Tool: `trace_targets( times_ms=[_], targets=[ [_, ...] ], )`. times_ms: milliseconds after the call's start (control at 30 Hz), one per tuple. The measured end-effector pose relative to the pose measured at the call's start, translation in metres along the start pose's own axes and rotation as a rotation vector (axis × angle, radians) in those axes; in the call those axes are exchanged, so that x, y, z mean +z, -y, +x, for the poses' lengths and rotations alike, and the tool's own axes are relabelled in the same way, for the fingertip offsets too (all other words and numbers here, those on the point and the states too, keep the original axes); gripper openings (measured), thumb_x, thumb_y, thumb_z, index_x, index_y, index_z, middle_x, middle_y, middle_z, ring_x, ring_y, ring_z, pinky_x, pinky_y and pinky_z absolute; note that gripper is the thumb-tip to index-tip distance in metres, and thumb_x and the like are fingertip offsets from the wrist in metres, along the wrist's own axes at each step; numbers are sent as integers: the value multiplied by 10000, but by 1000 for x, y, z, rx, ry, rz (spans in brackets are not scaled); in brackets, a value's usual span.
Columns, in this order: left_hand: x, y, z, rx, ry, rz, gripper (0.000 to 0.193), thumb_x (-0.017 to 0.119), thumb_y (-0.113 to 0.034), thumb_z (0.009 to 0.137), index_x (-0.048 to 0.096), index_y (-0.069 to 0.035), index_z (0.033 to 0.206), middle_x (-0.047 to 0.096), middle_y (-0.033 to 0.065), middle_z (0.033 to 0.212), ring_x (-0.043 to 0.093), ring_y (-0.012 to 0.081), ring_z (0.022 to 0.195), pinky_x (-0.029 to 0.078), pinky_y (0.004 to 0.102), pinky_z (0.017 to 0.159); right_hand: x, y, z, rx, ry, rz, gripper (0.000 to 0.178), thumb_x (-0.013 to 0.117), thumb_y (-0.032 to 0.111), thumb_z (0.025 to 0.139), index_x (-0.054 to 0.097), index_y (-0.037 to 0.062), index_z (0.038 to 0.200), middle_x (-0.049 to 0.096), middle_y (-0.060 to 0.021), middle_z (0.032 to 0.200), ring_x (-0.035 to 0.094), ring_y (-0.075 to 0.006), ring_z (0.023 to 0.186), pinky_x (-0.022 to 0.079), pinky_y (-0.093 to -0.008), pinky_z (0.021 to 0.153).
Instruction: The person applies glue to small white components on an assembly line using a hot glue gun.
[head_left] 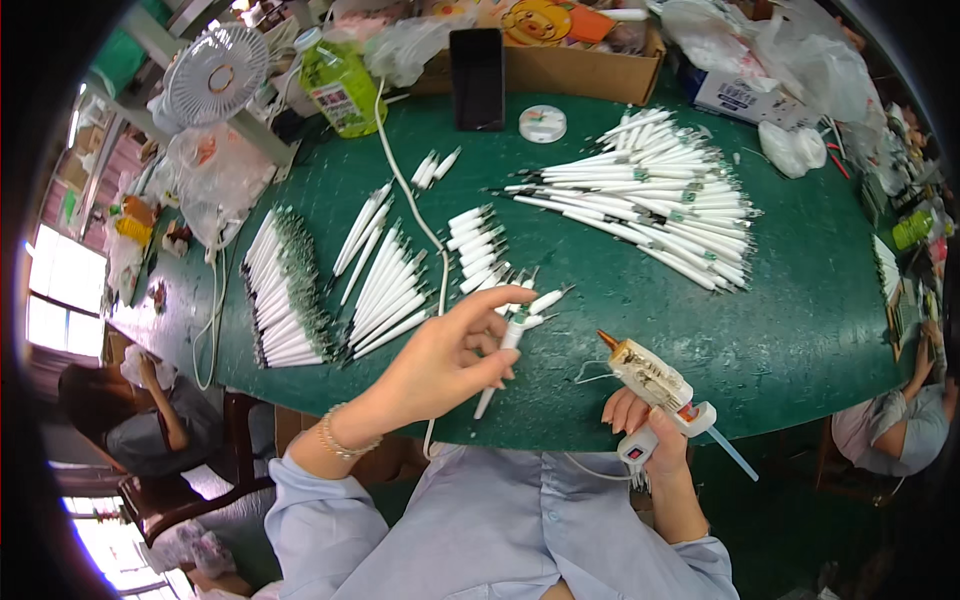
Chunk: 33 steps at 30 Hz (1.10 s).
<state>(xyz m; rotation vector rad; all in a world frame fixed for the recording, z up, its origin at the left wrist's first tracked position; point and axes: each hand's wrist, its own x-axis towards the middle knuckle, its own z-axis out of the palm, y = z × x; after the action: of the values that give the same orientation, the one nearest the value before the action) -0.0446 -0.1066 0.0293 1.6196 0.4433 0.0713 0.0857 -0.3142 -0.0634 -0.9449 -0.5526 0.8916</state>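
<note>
My left hand reaches over the near middle of the green table, thumb and fingers closed around a slim white pen-shaped tube. A small green piece shows at the tube's upper end, between my fingertips. In my right hand, at the table's front edge, is a white hot glue gun. Its brown nozzle points up and left toward the tube, apart from it. A pale glue stick juts from its back. Just beyond my left fingers lies a short row of white tubes.
White tubes lie in bundles at left and in a big fanned pile at right. A white cable crosses the table. Farther back are a fan, a green bottle and a phone. Other people sit at both sides.
</note>
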Motion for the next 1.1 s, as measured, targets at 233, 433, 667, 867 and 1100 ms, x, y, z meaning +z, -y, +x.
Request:
trace_targets(
  times_ms=[233,433,667,867,1100],
  targets=[
    [10,25,1,33,11,143,474,567,30,778,432,-65,1222,511,22,754,516,55,596,409,184,521,10,-6,1,172,90,-31,415,521,389,769,484,41,545,496,-110,552,505,-228,594,417,-328,576],
    [6,25,1,56,42,249,461,572,38,760,473,-81,1195,499,8,710,488,43,575,385,182,510,10,-8,0,167,113,22,296,531,274,777,507,3,659,502,-101,568,507,-216,571,436,-353,585],
    [6,25,1,65,69,259,472,582,43,748,479,-75,1193,478,4,696,473,40,573,377,182,505,13,-6,2,180,89,-41,363,536,329,758,486,30,558,484,-108,525,491,-218,532,427,-340,547],
    [4,25,0,83,72,279,478,585,42,744,481,-76,1195,477,5,694,470,41,573,379,181,508,7,-10,1,172,134,93,177,531,142,777,515,-7,682,501,-93,578,499,-196,549,434,-350,565],
    [3,26,0,98,67,282,483,588,40,740,483,-78,1196,485,5,695,460,41,568,381,179,509,10,-7,2,186,143,69,160,524,133,779,516,-6,700,500,-89,575,497,-192,546,431,-341,548]
  ],
)
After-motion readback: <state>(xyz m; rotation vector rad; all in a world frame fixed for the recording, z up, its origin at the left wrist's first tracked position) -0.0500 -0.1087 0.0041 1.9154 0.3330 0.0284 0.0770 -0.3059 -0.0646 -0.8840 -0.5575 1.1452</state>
